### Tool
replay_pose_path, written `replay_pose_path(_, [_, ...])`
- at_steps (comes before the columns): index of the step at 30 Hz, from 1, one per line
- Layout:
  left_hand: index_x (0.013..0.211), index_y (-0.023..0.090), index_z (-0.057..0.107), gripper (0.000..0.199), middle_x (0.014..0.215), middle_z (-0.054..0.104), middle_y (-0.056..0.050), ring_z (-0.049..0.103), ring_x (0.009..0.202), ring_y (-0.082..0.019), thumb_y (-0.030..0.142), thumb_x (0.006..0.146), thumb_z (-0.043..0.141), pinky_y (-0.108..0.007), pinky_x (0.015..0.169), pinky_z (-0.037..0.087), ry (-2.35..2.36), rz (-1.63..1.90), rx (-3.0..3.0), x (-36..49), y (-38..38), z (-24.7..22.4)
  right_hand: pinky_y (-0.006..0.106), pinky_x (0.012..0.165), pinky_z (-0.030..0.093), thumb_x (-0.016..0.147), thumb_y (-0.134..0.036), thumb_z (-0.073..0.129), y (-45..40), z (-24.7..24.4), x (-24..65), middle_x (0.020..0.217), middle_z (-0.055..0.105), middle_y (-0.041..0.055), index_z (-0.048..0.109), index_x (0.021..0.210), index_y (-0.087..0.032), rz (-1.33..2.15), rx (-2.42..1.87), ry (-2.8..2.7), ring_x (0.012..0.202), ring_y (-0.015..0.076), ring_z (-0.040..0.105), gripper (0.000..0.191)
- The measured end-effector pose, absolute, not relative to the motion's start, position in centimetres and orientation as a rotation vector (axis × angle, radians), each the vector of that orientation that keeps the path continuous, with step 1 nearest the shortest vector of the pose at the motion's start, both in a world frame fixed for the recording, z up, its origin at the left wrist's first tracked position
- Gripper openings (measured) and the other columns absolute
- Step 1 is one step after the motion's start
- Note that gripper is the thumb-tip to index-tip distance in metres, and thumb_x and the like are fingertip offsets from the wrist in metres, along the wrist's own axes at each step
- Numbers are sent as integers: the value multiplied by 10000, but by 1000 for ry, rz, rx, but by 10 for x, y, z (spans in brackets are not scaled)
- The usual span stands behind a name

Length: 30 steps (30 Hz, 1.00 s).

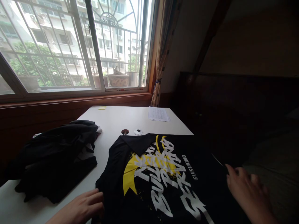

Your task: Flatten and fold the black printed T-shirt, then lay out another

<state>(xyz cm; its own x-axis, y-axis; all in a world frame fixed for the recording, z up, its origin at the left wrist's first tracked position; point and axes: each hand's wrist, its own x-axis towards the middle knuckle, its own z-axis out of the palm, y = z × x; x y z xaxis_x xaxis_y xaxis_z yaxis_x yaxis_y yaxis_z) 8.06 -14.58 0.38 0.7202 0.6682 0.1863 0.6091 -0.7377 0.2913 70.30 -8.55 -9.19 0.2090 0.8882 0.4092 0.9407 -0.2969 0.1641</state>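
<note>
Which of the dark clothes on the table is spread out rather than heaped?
The black shirt with the big yellow and white print, between the left hand and right hand; the dark heap further left lies crumpled.

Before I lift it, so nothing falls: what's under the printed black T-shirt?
White tabletop shows along the left and far edges of the printed black T-shirt; anything else underneath is covered and unseen.

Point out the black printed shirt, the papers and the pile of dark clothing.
Black printed shirt [161,175]: head view, on the lettered print near its middle.
Papers [159,114]: head view, on the middle of the top sheet.
Pile of dark clothing [62,155]: head view, on the dark cloth near its middle.
</note>
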Motion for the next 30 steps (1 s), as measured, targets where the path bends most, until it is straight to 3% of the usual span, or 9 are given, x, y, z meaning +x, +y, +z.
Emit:
replay_pose_path(3, [1201, 307, 639, 405, 1221, 709, -4, 671, 1111, -180, 77, 872, 585, -264, 961, 561, 1031, 360, 2690, 96, -132, 5, 620, 941, 479, 943, -379, 316, -73, -81, 658, 1245, 649, 203, 663, 1272, -168, -597, -2157, -1952, 1215, 432, 552, 524])
replay_pose_path(5, [1441, 329, 506, 504, 1456, 588, -25, 544, 1343, -239, 205, 960, 590, -384, 1130, 469, 1013, 345, 2758, 108, -114, -9, 585, 1071, 426, 964, -402, 348, -63, -77, 618, 1315, 647, 166, 639, 1317, -176, -439, -2015, -2089, 1304, 385, 517, 510])
replay_pose_path(7, [1561, 290, 356, 597, 1571, 459, -73, 429, 1442, -298, 388, 1007, 555, -485, 1182, 394, 1053, 347, 2800, 120, -89, -29, 571, 1149, 367, 982, -470, 384, -55, -73, 575, 1454, 574, 113, 586, 1395, -217, -258, -1881, -2208, 1403, 353, 441, 524])
replay_pose_path(10, [1580, 236, 334, 621, 1627, 341, -103, 275, 1514, -322, 532, 1040, 416, -518, 1212, 306, 1191, 209, 2746, 134, -42, -56, 557, 1215, 276, 1005, -541, 390, -50, -71, 521, 1631, 352, 31, 435, 1527, -285, -21, -1671, -2409, 1507, 313, 291, 583])
replay_pose_path(13, [1581, 159, 331, 720, 1651, 249, -135, 197, 1536, -329, 619, 1028, 339, -539, 1243, 193, 1443, 158, 2636, 137, 3, -67, 540, 1242, 220, 1018, -570, 363, -49, -73, 494, 1666, 243, 9, 327, 1582, -303, 186, -1570, -2521, 1534, 289, 220, 625])
replay_pose_path(20, [1574, 131, 332, 674, 1656, 227, -132, 154, 1551, -290, 553, 1048, 326, -545, 1244, 139, 1749, 132, 2560, 115, 50, -76, 500, 1271, 115, 1031, -594, 306, -51, -75, 493, 1681, 144, -32, 215, 1606, -333, 339, -1619, -2555, 1556, 246, 121, 637])
replay_pose_path(30, [1603, 179, 246, 696, 1678, 129, -52, 95, 1562, -266, 589, 1042, 283, -548, 1245, 133, 1848, 112, 2507, 104, 45, -80, 502, 1270, 113, 1016, -641, 254, -43, -78, 548, 1687, 103, -43, 176, 1611, -327, 296, -1862, -2417, 1558, 228, 97, 678])
